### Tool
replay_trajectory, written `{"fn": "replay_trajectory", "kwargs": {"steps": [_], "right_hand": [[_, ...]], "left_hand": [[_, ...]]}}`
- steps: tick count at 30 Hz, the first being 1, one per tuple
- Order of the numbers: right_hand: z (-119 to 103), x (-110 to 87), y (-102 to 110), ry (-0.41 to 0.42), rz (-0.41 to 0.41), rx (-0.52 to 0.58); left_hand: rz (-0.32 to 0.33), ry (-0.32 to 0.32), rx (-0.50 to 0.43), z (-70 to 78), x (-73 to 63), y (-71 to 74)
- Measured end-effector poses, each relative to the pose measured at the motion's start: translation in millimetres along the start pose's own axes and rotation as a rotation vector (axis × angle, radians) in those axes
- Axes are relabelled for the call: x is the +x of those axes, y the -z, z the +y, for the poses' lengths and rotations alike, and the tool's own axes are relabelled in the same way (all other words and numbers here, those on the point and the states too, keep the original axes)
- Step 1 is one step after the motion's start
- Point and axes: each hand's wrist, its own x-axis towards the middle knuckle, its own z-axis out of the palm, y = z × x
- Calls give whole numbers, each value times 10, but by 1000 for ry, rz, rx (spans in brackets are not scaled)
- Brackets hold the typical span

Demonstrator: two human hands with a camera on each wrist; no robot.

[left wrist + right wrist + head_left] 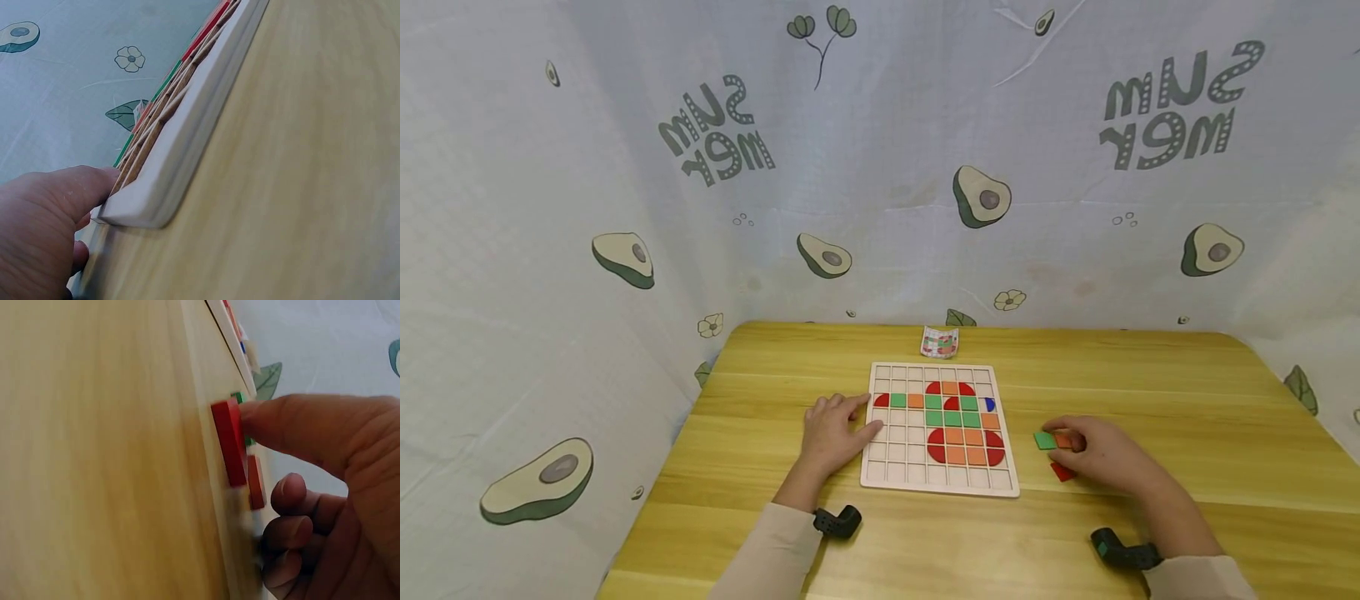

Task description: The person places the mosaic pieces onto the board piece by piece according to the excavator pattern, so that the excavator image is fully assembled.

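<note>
A pale wooden grid board [896, 475] lies on the table with red, green and orange pieces and one blue half-round piece [990, 405] in its cells. My left hand [831, 435] rests at its left edge; the index finger touches the side, and the thumb [81, 190] lies on the corner. To the right of the board, my right hand [1108, 454] pinches a green square tile [1044, 441] between thumb and index finger. An orange tile [1063, 440] lies beneath those fingers. Just below the thumb is a red tile [229, 444]. The right index fingertip is hidden in the wrist view.
A small pattern card [940, 342] with a coloured grid lies behind the board, its edges curled up. The wooden table [760, 375] ends at a hanging white cloth [880, 150] printed with avocados. Each wrist wears a black camera [838, 522].
</note>
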Motion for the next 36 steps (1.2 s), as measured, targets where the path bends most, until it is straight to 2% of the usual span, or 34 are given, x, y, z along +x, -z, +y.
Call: {"fn": "replay_trajectory", "kwargs": {"steps": [3, 11, 15, 21, 28, 36], "right_hand": [[-53, 25, -21, 16, -4, -3], [-89, 39, -60, -29, 2, 3], [-195, 39, -54, 3, 23, -25], [-569, 150, -128, 31, 16, -14], [-1058, 405, -396, 122, -16, -15], [-1550, 675, -739, 162, -24, 7]], "left_hand": [[-1, 4, -4, 5, 0, 4], [-11, 9, 5, 15, 6, 7], [-8, 4, 11, 16, 7, 12], [1, -10, 15, 5, -4, 22], [19, -7, 13, -12, -12, 8], [7, 6, 17, -10, 11, 1]]}}
